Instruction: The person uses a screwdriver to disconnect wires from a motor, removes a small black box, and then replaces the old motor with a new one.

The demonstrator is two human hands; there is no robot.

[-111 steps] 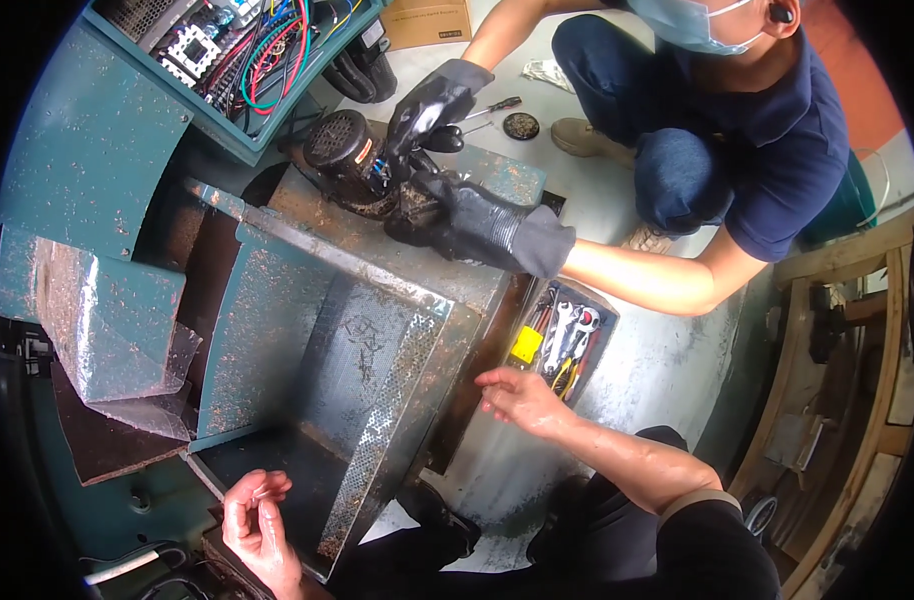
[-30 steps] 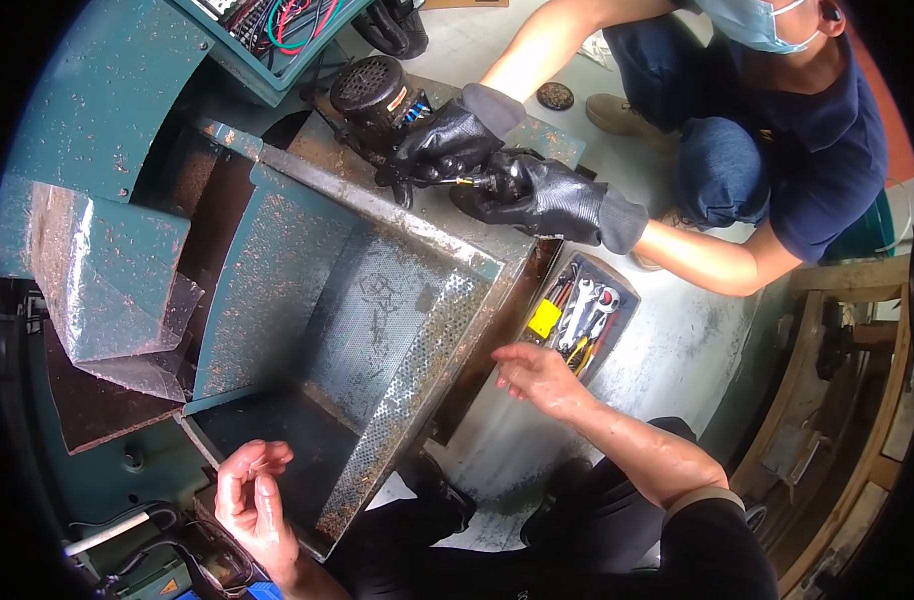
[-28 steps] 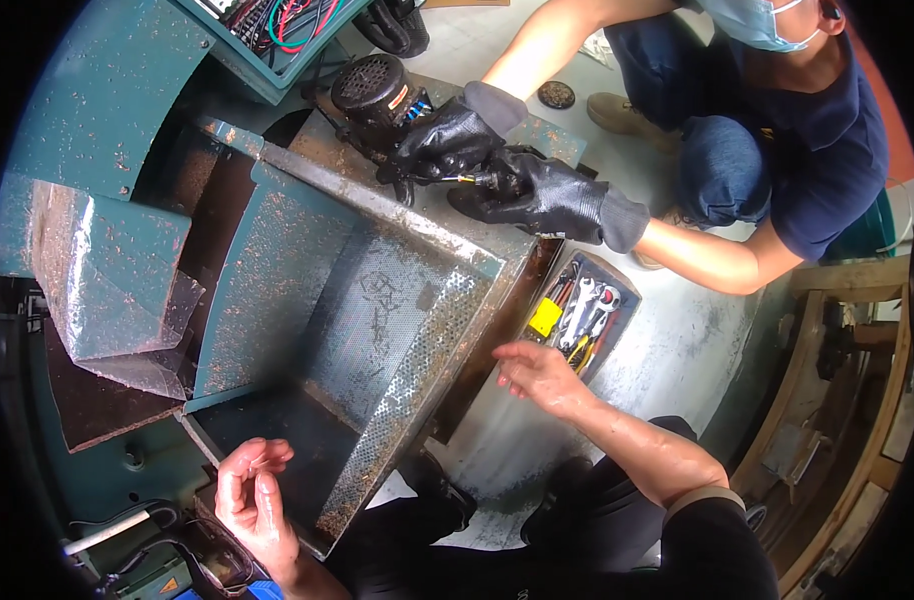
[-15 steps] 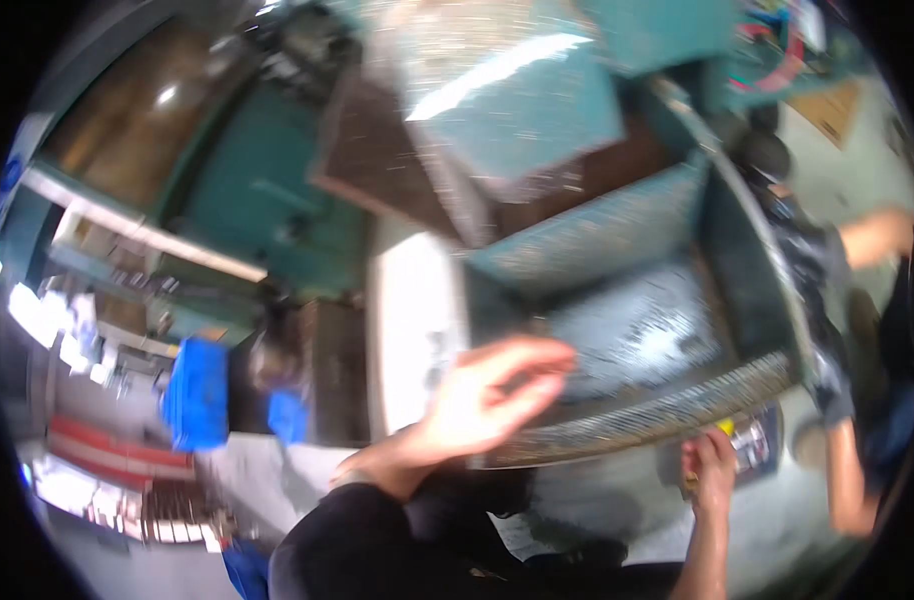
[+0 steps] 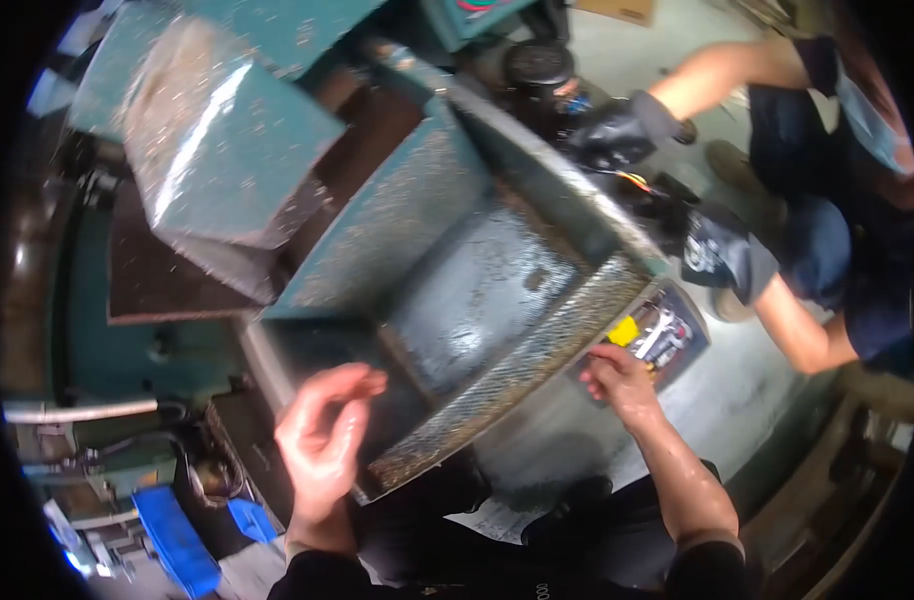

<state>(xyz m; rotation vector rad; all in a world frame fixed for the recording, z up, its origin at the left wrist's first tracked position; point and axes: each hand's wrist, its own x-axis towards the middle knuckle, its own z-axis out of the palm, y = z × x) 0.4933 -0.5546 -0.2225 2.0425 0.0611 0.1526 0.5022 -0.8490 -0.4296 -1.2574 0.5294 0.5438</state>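
Observation:
My left hand (image 5: 324, 440) hovers open and empty, fingers loosely curled, over the near corner of a worn teal metal machine housing (image 5: 447, 270). My right hand (image 5: 620, 380) rests on the floor by the housing's perforated front edge (image 5: 517, 380), at the near edge of an open tool tray (image 5: 667, 335) holding a yellow piece and several tools; whether its fingers hold anything is hidden. A co-worker's two black-gloved hands (image 5: 617, 135) (image 5: 722, 255) work at a black motor (image 5: 539, 70) behind the housing.
The co-worker crouches at the right on the grey floor (image 5: 737, 400). A teal angled hopper (image 5: 217, 150) sits at the upper left. Blue bins (image 5: 182, 535) and a metal pipe (image 5: 77, 410) lie at the lower left. A paper sheet (image 5: 497, 520) lies by my knees.
The view swung sharply left and back. My left hand rose from low beside the housing to over its near corner. My right hand moved closer to the tool tray.

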